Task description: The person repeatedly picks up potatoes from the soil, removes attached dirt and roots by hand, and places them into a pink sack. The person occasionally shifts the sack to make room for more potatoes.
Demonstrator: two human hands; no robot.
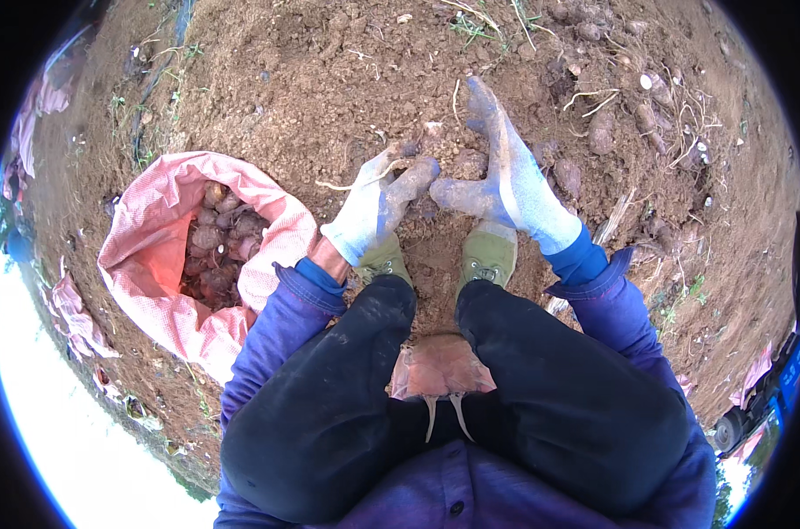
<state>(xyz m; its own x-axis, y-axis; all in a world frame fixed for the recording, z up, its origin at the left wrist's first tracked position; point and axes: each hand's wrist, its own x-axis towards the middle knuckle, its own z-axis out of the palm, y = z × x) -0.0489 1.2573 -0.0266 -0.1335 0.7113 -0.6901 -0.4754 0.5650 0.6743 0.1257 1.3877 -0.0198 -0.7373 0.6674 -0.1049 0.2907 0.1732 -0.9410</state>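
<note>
My left hand (385,196), in a soiled white and blue-grey glove, is low over the soil with its fingers bent down and its thumb lying close beside them. A pale stringy root (357,184) crosses its fingers, and a small dark lump (407,148) shows at their tips; what the fingers hold is mostly hidden. Opposite it my right hand (510,187), gloved alike, has its fingers stretched out and thumb spread, holding nothing. Its thumb tip comes near the left thumb. A brown tuber (470,164) lies in the soil between the hands.
Left of my left arm stands a pink woven sack (140,286), its rim rolled back, with several brown tubers (208,238) inside. More tubers (601,132) and roots lie in the dirt at right. My green shoes (488,256) are below the hands. A blue machine (783,383) shows far right.
</note>
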